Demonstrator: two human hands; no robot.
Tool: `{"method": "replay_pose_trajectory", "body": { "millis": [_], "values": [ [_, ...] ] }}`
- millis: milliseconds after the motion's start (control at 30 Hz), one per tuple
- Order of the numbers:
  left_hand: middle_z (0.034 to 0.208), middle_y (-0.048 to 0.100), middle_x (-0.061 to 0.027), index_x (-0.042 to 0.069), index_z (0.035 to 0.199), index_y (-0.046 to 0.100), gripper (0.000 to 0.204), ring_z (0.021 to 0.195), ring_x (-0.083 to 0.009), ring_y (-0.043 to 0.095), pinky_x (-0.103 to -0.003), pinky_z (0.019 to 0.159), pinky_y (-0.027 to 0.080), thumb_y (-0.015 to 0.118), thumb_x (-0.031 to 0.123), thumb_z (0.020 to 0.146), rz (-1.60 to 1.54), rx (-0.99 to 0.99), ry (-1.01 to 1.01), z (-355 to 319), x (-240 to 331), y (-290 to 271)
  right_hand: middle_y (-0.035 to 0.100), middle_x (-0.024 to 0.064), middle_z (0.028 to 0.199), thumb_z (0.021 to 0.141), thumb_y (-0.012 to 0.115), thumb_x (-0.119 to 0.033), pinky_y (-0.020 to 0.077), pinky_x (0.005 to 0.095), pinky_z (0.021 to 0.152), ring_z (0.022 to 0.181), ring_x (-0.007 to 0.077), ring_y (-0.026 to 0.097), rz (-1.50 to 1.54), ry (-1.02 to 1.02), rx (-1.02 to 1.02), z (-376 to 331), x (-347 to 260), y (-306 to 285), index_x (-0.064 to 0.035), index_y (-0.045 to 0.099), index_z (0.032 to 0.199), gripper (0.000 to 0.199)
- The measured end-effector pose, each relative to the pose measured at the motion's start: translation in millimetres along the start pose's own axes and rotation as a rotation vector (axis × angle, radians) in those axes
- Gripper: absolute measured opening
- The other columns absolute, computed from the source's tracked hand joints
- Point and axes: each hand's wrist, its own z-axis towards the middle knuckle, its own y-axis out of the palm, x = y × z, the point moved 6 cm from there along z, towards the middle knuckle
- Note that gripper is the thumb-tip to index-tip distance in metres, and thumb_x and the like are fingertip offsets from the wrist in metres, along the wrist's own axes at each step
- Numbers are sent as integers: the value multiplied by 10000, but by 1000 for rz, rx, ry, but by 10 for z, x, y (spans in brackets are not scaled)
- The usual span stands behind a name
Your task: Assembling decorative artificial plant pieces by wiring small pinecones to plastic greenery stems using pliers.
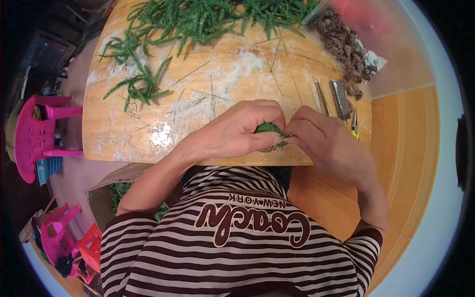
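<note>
Near the table's front edge, my left hand (232, 129) is closed around a green artificial pine sprig (267, 128). Its needles show between thumb and fingers, and something brownish peeks out beneath them, too hidden to name. My right hand (331, 141) meets it from the right, fingertips pinched together at the end of the same sprig. What exactly lies between those fingertips is mostly covered. A loose pine sprig (141, 85) with spread branches rests on the table left of my hands. Beyond my right hand lie thin wires (321, 97), a grey metallic bundle (339, 99) and yellow-handled pliers (355, 126).
A heap of green sprigs (198, 20) covers the far side of the wooden table (111, 131). White powder (245, 64) and stray wires are scattered over it. Pine cones (341, 42) lie by a clear plastic sheet or bin (403, 64). A pink chair (32, 141) stands left.
</note>
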Motion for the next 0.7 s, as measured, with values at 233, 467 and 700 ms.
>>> {"method": "replay_pose_trajectory", "body": {
  "millis": [233, 467, 700],
  "values": [
    [805, 556, -101, 3, 866, 564, 120, 776, -247, 552, -331, 696, 431, 623, 44, 770, -17, -7, 9, -53, 36, -23, 467, 120, 735, 807, 583, -21, 409, 363, 491, 592, 293, 515, 6, -70, 41, 5, -44, 40, -6, 492, 803, 92],
    [839, 564, -109, 14, 863, 578, 136, 792, -283, 555, -349, 730, 424, 652, 31, 751, 416, 194, 202, -38, 107, 7, 436, 141, 682, 858, 565, -76, 377, 366, 487, 571, 312, 472, -65, 108, 90, -44, 139, 155, -12, 428, 740, 192],
    [848, 582, -96, 18, 857, 589, 164, 808, -277, 558, -366, 757, 404, 664, 24, 711, 883, 356, 458, -51, 253, 139, 418, 109, 638, 913, 502, -92, 374, 322, 529, 578, 261, 468, 363, 441, 144, -223, 412, 343, -5, 458, 776, 168]
  ]
}}
